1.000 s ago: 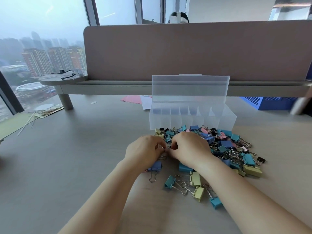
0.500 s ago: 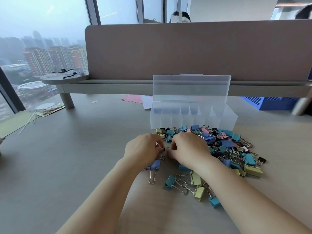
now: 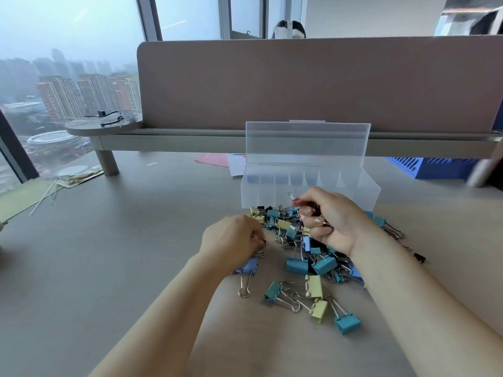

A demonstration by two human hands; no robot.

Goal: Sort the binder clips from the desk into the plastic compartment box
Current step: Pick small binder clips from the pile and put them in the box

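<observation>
Since the earlier frame our right hand [image 3: 334,221] has risen off the heap and swung to the right. It now hangs above the binder clips [image 3: 283,224], just in front of the plastic compartment box [image 3: 366,193]. Its grip is closed on a small clip [image 3: 290,196], whose wire handle pokes out past the fingertips. Our left hand [image 3: 231,242] has stayed low at the left edge of the heap, knuckles up and fingers curled under. We cannot tell whether its grip holds anything. A periwinkle clip [image 3: 249,265] lies on the desk [image 3: 109,268] partly under that wrist.

The rest of the clips, teal, yellow, blue and black, lie heaped on the desk against the box's front wall. A few stragglers lie nearer us, among them a teal clip [image 3: 347,323]. The box stands open with its lid [image 3: 307,142] upright, in front of the partition [image 3: 299,77].
</observation>
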